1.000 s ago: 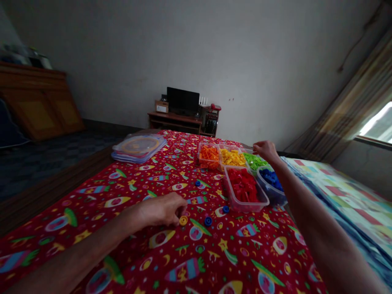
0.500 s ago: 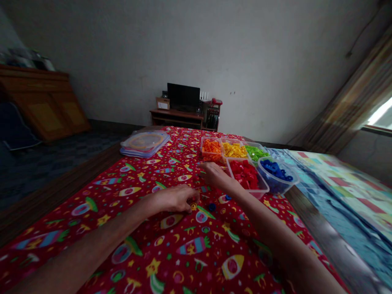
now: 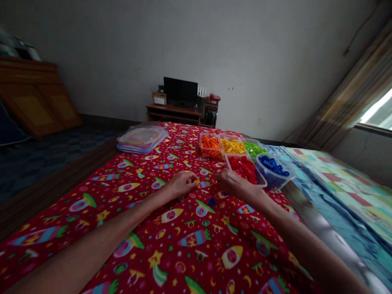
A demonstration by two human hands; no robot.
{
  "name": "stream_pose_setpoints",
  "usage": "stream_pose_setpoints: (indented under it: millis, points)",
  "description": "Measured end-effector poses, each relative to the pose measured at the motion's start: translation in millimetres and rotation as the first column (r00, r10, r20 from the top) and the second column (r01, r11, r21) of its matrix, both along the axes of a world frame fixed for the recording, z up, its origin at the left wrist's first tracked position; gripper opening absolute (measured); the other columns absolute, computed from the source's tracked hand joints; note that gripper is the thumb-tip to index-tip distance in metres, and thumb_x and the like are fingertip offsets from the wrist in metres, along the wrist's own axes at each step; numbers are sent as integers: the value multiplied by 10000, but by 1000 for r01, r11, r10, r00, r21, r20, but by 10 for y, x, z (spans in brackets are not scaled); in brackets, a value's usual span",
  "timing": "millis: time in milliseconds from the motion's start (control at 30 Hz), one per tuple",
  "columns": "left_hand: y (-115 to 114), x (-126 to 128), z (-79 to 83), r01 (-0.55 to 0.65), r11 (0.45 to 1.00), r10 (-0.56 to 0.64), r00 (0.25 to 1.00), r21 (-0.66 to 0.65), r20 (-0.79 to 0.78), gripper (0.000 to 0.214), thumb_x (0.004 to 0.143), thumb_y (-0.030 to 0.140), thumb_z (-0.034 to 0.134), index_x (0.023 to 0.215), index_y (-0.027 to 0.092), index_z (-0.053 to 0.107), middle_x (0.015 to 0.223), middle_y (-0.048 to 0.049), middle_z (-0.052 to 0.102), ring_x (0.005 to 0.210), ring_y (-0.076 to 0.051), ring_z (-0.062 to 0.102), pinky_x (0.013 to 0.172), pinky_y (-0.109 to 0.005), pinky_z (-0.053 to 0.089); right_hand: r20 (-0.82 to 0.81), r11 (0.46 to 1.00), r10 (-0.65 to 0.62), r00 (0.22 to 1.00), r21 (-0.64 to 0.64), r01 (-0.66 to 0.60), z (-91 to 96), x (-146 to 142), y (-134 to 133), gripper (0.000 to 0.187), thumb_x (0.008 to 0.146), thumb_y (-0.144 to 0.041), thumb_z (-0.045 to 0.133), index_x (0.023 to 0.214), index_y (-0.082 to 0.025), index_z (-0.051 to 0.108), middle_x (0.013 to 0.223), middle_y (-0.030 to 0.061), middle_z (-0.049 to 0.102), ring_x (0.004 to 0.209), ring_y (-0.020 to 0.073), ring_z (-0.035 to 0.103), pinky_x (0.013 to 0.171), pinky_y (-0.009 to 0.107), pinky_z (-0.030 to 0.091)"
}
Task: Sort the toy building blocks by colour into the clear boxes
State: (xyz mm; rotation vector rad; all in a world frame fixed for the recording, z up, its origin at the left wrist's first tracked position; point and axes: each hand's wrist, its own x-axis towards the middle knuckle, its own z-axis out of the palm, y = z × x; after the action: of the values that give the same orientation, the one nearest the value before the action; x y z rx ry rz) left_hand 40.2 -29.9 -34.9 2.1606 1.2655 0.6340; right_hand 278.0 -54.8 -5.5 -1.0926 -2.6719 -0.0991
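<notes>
My left hand (image 3: 183, 184) is closed in a pinch on a small yellow toy piece (image 3: 197, 180), held just above the patterned red tablecloth. To its right, my right hand (image 3: 230, 180) is low over the cloth in front of the container of red pieces (image 3: 244, 168). Its fingers are curled, and what they hold, if anything, is hidden. Between and nearer than the two hands, a round blue toy piece (image 3: 212, 201) lies on the cloth.
Clear containers of orange (image 3: 210, 146), yellow (image 3: 233, 145), green (image 3: 254, 149) and blue pieces (image 3: 273, 166) stand around the red one. Stacked lids (image 3: 142, 139) lie at the far left of the tablecloth (image 3: 190, 239). A bed (image 3: 343, 183) adjoins on the right.
My left hand has lifted the yellow piece off the cloth and moved it away from me. My right hand has shifted right, and the second blue piece no longer shows.
</notes>
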Motion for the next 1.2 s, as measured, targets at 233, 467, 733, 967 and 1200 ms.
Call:
stream_pose_setpoints:
  millis: [233, 467, 733, 967, 1200]
  points:
    - [26, 1, -51, 24, 992, -20, 999, 121, -38, 287, 789, 404, 525, 868, 166, 665, 538, 20, 582, 566, -148, 552, 585, -238, 392, 339, 980, 55, 939, 164, -116, -82, 180, -540, 376, 805, 17, 423, 1052, -183, 623, 1024, 91, 632, 907, 224, 553, 861, 367, 450]
    - [38, 10, -79, 13, 988, -1, 997, 156, -82, 297, 779, 392, 527, 926, 179, 672, 555, 31, 582, 580, -148, 552, 601, -242, 397, 286, 1000, -1, 958, 5, 0, -13, 27, -447, 282, 844, 29, 380, 893, -148, 593, 834, 62, 611, 735, 170, 554, 717, 316, 488]
    - [33, 23, -68, 17, 986, -1, 995, 164, -100, 306, 786, 364, 542, 965, 155, 676, 521, 35, 552, 601, -159, 559, 619, -251, 405, 136, 993, 105, 985, -64, -97, -42, -322, -646, 229, 834, 16, 442, 883, -142, 600, 847, 69, 632, 785, 168, 576, 708, 275, 466]
    - [28, 16, -66, 27, 988, -12, 995, 149, -97, 294, 796, 375, 535, 960, 169, 666, 502, 53, 506, 556, -143, 524, 586, -240, 381, -80, 972, 72, 994, -218, -88, 46, -203, -555, 200, 856, -42, 475, 768, -150, 618, 693, 11, 621, 590, 95, 506, 589, 218, 393]
    - [34, -1, -104, 21, 980, -1, 995, 197, -101, 276, 803, 372, 530, 946, 183, 670, 585, 30, 537, 558, -134, 516, 542, -234, 348, -181, 963, -260, 949, 27, 269, 584, 565, -207, 224, 839, -146, 508, 881, -173, 726, 743, 26, 696, 606, 108, 575, 589, 211, 381]
